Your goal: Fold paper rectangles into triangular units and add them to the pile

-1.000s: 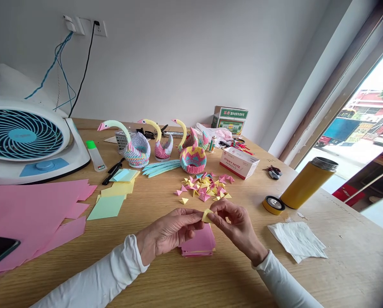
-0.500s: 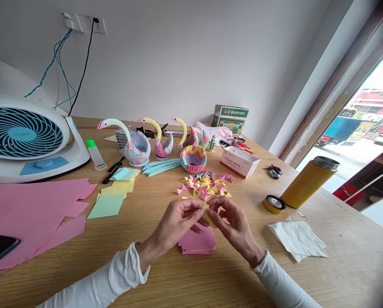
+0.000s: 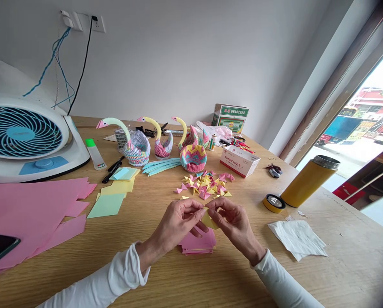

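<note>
mid-fold, your left hand (image 3: 175, 222) and right hand (image 3: 234, 222) both pinch the yellow paper (image 3: 208, 221) over the pink stack (image 3: 199, 243); the next move likely calls for a firm crease.

Left of the sticky-note box (image 3: 239, 161) stand three paper swans (image 3: 136, 147), with a white fan (image 3: 27, 137) farther left; right of the box lie a yellow flask (image 3: 308, 182), a tape roll (image 3: 274, 203) and a white tissue (image 3: 297, 240)

White wall (image 3: 185, 60), wooden table (image 3: 354, 265), bright window (image 3: 367, 128) at right, daylight
</note>
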`<act>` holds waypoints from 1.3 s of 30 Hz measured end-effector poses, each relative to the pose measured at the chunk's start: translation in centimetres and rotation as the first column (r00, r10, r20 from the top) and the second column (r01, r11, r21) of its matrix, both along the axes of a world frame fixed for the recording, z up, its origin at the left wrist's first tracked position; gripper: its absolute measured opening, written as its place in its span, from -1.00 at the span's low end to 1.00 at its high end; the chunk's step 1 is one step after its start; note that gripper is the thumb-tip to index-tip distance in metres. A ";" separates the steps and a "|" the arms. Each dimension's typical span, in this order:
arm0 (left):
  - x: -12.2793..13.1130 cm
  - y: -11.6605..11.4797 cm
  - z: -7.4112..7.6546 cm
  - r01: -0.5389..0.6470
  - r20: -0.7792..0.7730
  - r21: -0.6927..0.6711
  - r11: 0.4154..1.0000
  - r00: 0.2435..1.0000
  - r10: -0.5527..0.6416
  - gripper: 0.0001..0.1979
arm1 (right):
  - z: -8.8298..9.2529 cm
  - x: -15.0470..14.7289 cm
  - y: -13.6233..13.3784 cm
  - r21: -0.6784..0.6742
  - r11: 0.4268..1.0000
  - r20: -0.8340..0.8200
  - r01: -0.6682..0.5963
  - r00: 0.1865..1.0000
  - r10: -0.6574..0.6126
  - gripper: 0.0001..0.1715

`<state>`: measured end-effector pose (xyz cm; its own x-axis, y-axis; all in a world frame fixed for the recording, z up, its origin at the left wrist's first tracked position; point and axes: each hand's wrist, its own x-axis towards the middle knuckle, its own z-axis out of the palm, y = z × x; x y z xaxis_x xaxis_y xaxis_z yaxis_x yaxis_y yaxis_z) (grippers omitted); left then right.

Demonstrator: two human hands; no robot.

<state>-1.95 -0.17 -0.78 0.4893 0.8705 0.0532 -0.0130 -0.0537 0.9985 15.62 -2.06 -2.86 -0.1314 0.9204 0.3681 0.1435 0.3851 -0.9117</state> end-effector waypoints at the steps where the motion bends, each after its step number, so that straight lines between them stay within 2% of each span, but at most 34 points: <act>1: 0.0 0.0 0.1 -0.003 0.000 -0.005 1.000 1.000 0.003 -0.72 | 0.0 0.0 0.0 0.018 1.000 0.010 0.001 1.000 -0.001 -0.86; 8: 0.0 -0.2 0.3 -0.025 0.036 -0.063 0.998 0.999 0.027 -0.72 | 0.3 0.0 -0.1 0.179 0.984 0.104 0.010 0.994 -0.029 -0.88; 14: 0.0 -0.2 0.1 -0.014 0.039 -0.078 0.997 0.999 0.017 -0.72 | 1.0 0.3 -0.5 0.278 0.959 0.215 -0.059 0.977 -0.002 -0.79; 17: 0.0 -0.2 0.0 -0.023 -0.005 -0.036 0.999 1.000 0.023 -0.72 | 1.0 0.4 -0.4 0.223 0.974 0.190 -0.035 0.982 -0.008 -0.82; 21: 0.0 -0.4 -0.2 -0.013 -0.107 0.100 0.995 0.994 0.024 -0.74 | 0.6 0.3 -0.1 0.116 0.993 0.114 0.027 0.993 -0.040 -0.78; 25: 0.0 -0.5 -0.4 -0.010 -0.158 0.168 0.986 0.987 0.037 -0.76 | 0.3 0.2 0.0 0.029 1.000 0.079 0.005 0.997 -0.007 -0.83; 39: 0.0 -0.6 0.3 -0.005 -0.102 0.015 1.000 0.995 0.007 -0.74 | -0.3 0.5 0.4 -0.030 0.999 0.074 -0.036 0.996 0.038 -0.75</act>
<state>-1.94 -0.77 -0.45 0.4877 0.8729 0.0160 0.0895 -0.0682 0.9937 16.11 -1.67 -3.16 -0.1922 0.9243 0.3299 0.1978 0.3657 -0.9095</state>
